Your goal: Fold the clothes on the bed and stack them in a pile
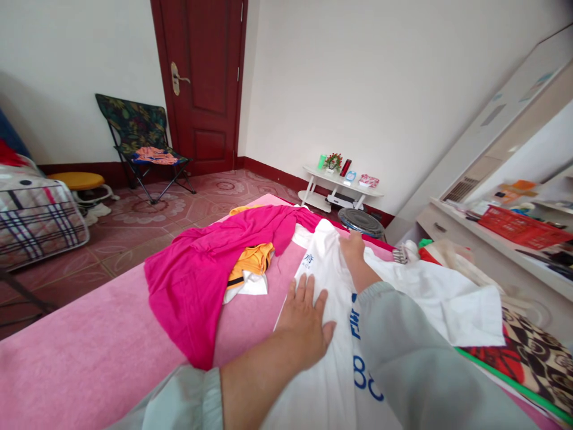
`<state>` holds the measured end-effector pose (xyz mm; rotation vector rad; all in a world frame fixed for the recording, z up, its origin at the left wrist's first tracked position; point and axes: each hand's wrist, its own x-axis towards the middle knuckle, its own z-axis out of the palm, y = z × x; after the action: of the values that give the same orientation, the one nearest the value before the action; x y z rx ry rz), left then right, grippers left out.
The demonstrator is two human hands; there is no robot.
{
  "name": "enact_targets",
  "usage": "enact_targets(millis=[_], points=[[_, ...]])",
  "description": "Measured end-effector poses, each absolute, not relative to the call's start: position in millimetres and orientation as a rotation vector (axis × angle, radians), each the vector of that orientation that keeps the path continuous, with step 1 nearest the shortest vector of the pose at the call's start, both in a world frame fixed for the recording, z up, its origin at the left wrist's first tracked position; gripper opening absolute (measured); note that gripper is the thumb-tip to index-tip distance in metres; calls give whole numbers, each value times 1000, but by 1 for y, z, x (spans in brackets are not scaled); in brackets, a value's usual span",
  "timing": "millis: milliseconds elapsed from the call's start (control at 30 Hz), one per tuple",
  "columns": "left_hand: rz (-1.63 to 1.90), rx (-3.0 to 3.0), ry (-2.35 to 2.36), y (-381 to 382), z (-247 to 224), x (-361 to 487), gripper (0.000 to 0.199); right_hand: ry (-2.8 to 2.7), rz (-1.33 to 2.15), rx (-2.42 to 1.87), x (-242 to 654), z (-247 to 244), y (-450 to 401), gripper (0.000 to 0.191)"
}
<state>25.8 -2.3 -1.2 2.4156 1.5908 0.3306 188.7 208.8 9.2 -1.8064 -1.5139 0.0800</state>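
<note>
A white T-shirt point(308, 382) with blue lettering lies lengthwise on the pink bed cover point(98, 334), its printed side partly turned to the right. My left hand point(304, 325) rests flat on the shirt, fingers spread. Farther up, my right hand point(353, 251) is closed at the shirt's right edge near the collar end, with the fingertips partly hidden. Left of the shirt is a heaped magenta garment point(192, 269). From under it show a yellow-orange garment point(253, 263) and a bit of white cloth point(250, 285).
Another white garment point(452, 292) lies on the right, over a patterned cloth point(537, 352). Beyond the bed stand a round dark-topped stool point(360, 220) and a low white table point(340, 181). A folding chair point(138, 122) is by the red door point(206, 77). A red basket point(521, 227) sits on the right-hand counter.
</note>
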Motion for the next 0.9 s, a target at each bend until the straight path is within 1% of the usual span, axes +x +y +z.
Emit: enact_targets(millis=[133,233,300,367,433,500,567,733,900], points=[[353,2407,1574,-3,-2,25,65,-1746,-5,-1713,171,1,187,56],[365,2401,1575,-3,-1,25,65,-2136,118,-1780,163,-7,178,57],[372,2400,1577,-3,-1,24,65,-2302,232,-1870,160,-6,175,60],[382,2399,1579,-2,-3,23,65,-2304,268,-1924,158,0,169,63],[396,2403,1577,0,-6,23,65,-2264,208,-1910,160,6,155,65],[420,2412,1574,2,-11,22,65,-2226,83,-1801,168,7,131,60],[444,2424,1564,4,-16,22,64,-2260,28,-1718,181,2,102,57],[474,2464,1534,6,-19,19,60,-2331,176,-1724,204,-1,23,51],[418,2497,1489,3,-13,16,60,-2455,283,-1307,178,25,-78,36]])
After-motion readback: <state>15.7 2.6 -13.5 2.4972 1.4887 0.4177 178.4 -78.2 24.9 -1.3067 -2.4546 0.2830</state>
